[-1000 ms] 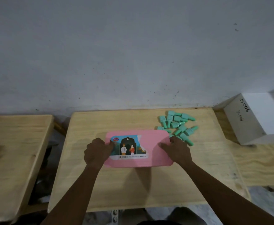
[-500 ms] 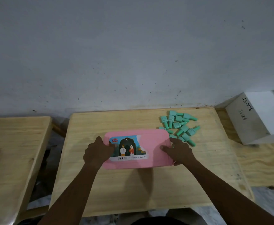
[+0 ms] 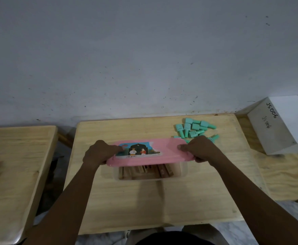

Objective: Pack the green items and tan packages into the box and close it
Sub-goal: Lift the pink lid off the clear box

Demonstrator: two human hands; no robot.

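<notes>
A clear plastic box (image 3: 183, 171) sits in the middle of the wooden table (image 3: 158, 200). Its pink lid (image 3: 165, 152), with a picture sticker, is lifted at the near edge and tilted up. My left hand (image 3: 98, 153) grips the lid's left end and my right hand (image 3: 200, 150) grips its right end. Under the raised lid I see several tan packages (image 3: 144, 172) lying inside the box. A heap of several green bottle-shaped items (image 3: 194, 128) lies on the table behind my right hand, partly hidden by it.
A white cardboard box (image 3: 286, 124) marked "JS 006" stands on a plywood surface (image 3: 286, 177) to the right. Another wooden table (image 3: 15, 165) is on the left, with a gap between. A grey wall runs right behind the tables.
The lid lay flat on the box before. Both hands have now raised its near edge, and the tan packages inside have come into sight.
</notes>
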